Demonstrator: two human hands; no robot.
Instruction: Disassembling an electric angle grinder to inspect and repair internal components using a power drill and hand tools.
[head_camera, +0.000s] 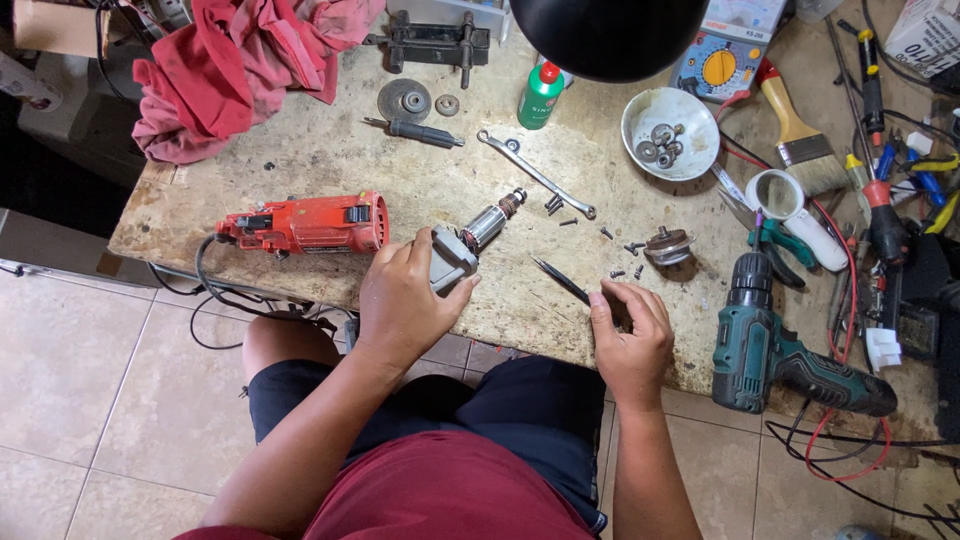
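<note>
Grey metal gear housing with its copper-wound armature (462, 248) sits at the near edge of the worn stone workbench (330, 165), just right of the red plastic grinder body (305, 224), and I see my left hand (405, 300) wrapped around that housing. Right of the housing, a thin dark pair of tweezers (560, 281) lies on the bench, its near end by my right hand (630, 335), whose fingers curl loosely together, pinching nothing I can make out. Farther right of the housing lie small dark screws (625, 262) and a teal cordless drill (775, 345).
</note>
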